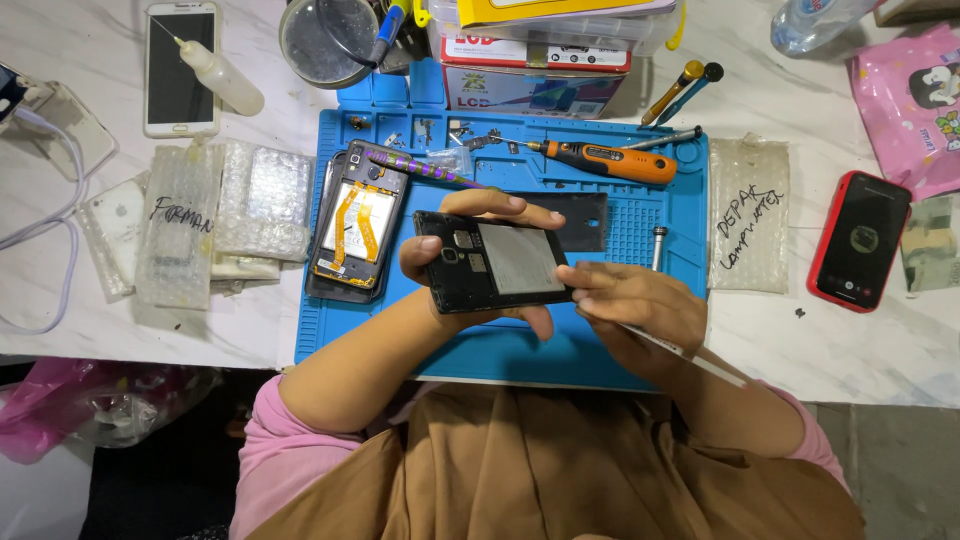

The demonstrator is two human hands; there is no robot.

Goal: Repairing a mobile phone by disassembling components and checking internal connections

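- While the head camera looks straight down, the left hand [440, 262] grips an opened black smartphone [490, 262] from beneath, fingers curling over its top edge and thumb under its lower edge.
- That phone lies flat and landscape above the blue silicone repair mat [520, 345], its back off, showing a grey rectangular battery and small metal shields in a matte black frame.
- At the phone's 3 o'clock edge, the right hand [635, 305] is pinched shut on a thin pale pry tool [700, 360], a slim flat stick running out toward 4 o'clock; its tip at the phone's edge is hidden by the fingers.
- At 9 o'clock from the held phone, a second disassembled phone [358, 230] rests on the mat, with orange flex ribbons crossing a white panel.
- At 1 o'clock lies an orange-and-black screwdriver [610, 160], round-handled, beside loose screws in the mat's ribbed trays.
- Well off at 3 o'clock, a red-cased phone [860, 240] sits on the white marble-patterned table [850, 350], with a crinkled bubble-wrap pouch [748, 212] between it and the mat.
- At 9 o'clock, more bubble-wrap packets [215, 205] are stacked; at 10 o'clock a white smartphone [180, 68] has a soft plastic needle-tip bottle [220, 75] lying across it.
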